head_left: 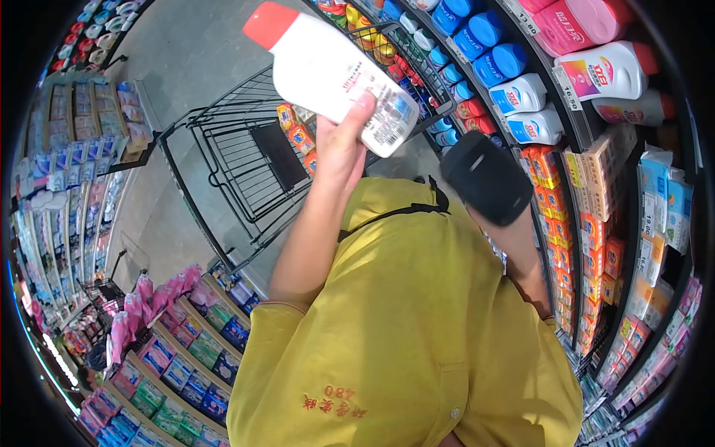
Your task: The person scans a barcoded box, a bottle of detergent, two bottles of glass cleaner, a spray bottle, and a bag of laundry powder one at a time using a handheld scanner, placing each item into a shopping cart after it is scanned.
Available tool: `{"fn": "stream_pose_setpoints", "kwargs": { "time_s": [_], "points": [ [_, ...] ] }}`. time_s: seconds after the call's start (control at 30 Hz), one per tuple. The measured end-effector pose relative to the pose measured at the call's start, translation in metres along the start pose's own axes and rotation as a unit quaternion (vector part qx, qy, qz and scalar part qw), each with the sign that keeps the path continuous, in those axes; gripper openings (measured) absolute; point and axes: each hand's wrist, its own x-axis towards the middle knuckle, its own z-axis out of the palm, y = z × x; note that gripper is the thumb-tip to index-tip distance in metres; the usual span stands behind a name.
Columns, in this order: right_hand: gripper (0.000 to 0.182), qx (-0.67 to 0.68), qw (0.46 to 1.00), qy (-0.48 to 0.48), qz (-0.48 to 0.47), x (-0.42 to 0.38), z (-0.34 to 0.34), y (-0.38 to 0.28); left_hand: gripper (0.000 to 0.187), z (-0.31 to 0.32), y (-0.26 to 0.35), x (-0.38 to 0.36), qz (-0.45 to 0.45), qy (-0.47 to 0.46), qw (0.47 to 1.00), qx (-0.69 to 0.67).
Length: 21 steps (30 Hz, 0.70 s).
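My left hand [344, 141] is closed around the lower part of a white detergent bottle [320, 74], with the thumb across its printed back label. The bottle is tilted, its red cap pointing up and left, and it is held above the shopping cart [231, 164]. Orange packs [300, 139] lie inside the cart. On the right, a black device or pad [488, 179] covers the end of my right arm. My right hand and its fingers are hidden by it, so what they hold cannot be seen.
Right of me, shelves carry white bottles with red caps [607, 72], blue-capped containers [499, 65] and orange packs [551, 205]. Behind the cart stand more bottles [365, 33]. Across the grey floor [175, 56], to the left, are shelves of packaged goods [97, 112] and another cart [104, 292].
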Motion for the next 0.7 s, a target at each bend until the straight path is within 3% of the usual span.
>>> {"fn": "stream_pose_setpoints", "kwargs": {
  "time_s": [0.07,0.1,0.17,0.2,0.27,0.3,0.37,0.4,0.47,0.5,0.57,0.6,0.7],
  "points": [
    [0.026,0.151,0.978,-0.038,0.135,0.012,-0.006,0.029,0.044,0.000,-0.002,-0.003,-0.006,-0.016,0.999,0.036],
    [0.023,0.286,0.949,-0.001,0.130,0.024,0.001,0.034,0.045,-0.001,-0.004,-0.004,-0.012,-0.032,0.997,0.075],
    [0.022,0.377,0.898,-0.015,0.227,0.046,-0.003,0.055,0.043,-0.003,-0.011,-0.008,0.006,-0.047,0.997,0.058],
    [0.022,0.374,0.899,-0.016,0.228,0.055,0.000,0.061,0.043,-0.001,-0.010,-0.011,0.007,-0.070,0.988,0.136],
    [0.026,0.519,0.806,-0.033,0.283,0.067,0.008,0.072,0.051,0.015,-0.003,-0.019,-0.027,-0.071,0.969,0.236],
    [0.026,0.517,0.806,-0.037,0.285,0.068,0.011,0.086,0.051,0.018,-0.008,-0.020,-0.026,-0.067,0.970,0.234],
    [0.032,0.627,0.741,-0.157,0.182,0.070,0.018,0.119,0.068,0.018,-0.024,-0.020,-0.067,-0.180,0.980,0.045],
    [0.033,0.589,0.769,-0.082,0.233,0.068,0.026,0.118,0.075,0.006,-0.042,-0.020,0.042,-0.176,0.966,0.185],
    [0.048,0.566,0.797,-0.082,0.193,0.063,0.036,0.130,0.085,0.008,-0.048,-0.019,0.237,-0.189,0.851,0.428],
    [0.057,0.546,0.812,-0.066,0.196,0.059,0.041,0.120,0.085,0.013,-0.049,-0.022,0.238,-0.182,0.852,0.430],
    [0.058,0.545,0.811,-0.069,0.200,0.062,0.050,0.119,0.088,0.020,-0.052,-0.029,0.231,-0.114,0.910,0.324],
    [0.059,0.549,0.808,-0.063,0.203,0.060,0.052,0.121,0.090,0.019,-0.053,-0.030,0.185,-0.121,0.932,0.286],
    [0.063,0.559,0.801,-0.046,0.210,0.056,0.056,0.133,0.090,0.012,-0.039,-0.027,0.216,-0.136,0.907,0.334]
  ]
}}
